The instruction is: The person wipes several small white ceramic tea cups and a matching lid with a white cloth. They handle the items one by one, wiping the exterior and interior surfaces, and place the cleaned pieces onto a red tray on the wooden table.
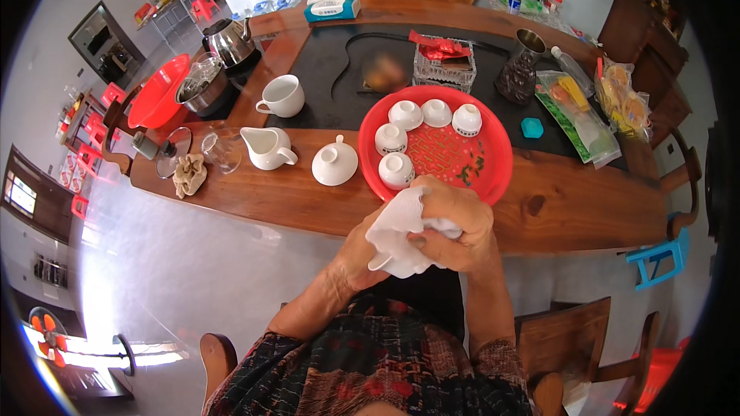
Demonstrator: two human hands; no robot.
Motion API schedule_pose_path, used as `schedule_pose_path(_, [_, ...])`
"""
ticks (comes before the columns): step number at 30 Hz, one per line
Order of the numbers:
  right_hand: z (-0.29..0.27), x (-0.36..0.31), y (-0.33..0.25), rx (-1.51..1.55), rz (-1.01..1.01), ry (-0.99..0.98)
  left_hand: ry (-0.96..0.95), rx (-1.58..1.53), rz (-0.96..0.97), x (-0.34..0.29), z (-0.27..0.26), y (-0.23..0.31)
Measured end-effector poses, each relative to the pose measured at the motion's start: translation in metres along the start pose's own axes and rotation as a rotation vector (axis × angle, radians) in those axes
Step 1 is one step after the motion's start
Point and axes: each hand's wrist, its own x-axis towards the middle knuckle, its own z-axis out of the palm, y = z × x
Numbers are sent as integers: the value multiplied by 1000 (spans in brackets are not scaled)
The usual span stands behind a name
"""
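Observation:
Close in front of my body, over the table's near edge, both hands are closed round a crumpled white tissue (pixel 399 232). My left hand (pixel 356 254) grips it from the left, its fingers mostly hidden behind the folds. On the other side my right hand (pixel 460 223) bunches the tissue between thumb and curled fingers. Whether something else is inside the folds cannot be seen. Just beyond the hands sits a round red tray (pixel 499 173). Several small white cups (pixel 391 138) stand upside down along its left and far side, and bits of green leaf lie on its patterned bottom.
Left of the tray are a white lidded piece (pixel 334 163), a white pitcher (pixel 267 148), a white mug (pixel 282 97), a glass cup (pixel 220 154) and a beige cloth (pixel 190 175). Farther back stand a kettle (pixel 229 42) and tissue box (pixel 333 6). Plastic packets (pixel 574 115) lie right.

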Motion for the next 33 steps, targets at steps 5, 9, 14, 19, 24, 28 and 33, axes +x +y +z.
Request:
schedule_pose_path(5, [2,2,-9,22,216,145,98,415,500,-3,1,0])
schedule_pose_path(9, [-5,6,-5,8,291,129,-160,661,622,-14,0,13])
schedule_pose_path(14, [-3,4,-2,-87,343,214,-82,682,290,-18,3,12])
schedule_pose_path(19, [20,1,-3,-540,-20,274,-16,551,406,-15,0,1])
schedule_pose_path(24, [35,-10,1,-554,-188,274,16,702,554,-15,-7,-3])
schedule_pose_path(28, [32,-6,1,-369,34,396,38,750,446,-18,-1,3])
schedule_pose_path(33, [23,-2,-2,54,425,454,-49,732,507,-21,-3,3])
